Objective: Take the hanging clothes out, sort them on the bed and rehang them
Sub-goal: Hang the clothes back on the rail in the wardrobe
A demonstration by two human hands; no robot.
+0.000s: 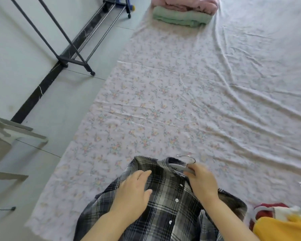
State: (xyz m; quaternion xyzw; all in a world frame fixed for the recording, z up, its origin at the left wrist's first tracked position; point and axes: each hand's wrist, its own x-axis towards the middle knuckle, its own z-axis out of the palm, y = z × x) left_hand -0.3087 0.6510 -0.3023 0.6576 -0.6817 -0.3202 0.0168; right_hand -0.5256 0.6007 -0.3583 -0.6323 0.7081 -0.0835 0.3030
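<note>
A grey, black and white plaid shirt [165, 202] with white buttons lies on the near end of the bed [181, 101], which has a pale floral sheet. A grey hanger [179, 166] with a metal hook sits in the shirt's collar. My right hand [202, 181] grips the hanger at the collar. My left hand [134, 193] rests flat on the shirt's left shoulder, fingers straight. At the bottom right lies a heap of yellow, red and white clothes [278, 221].
Folded green and pink blankets [182, 13] are stacked at the bed's far end. A bare black clothes rack [66, 58] on wheels stands on the floor to the left. A pale plastic stool [10, 136] is at the left edge.
</note>
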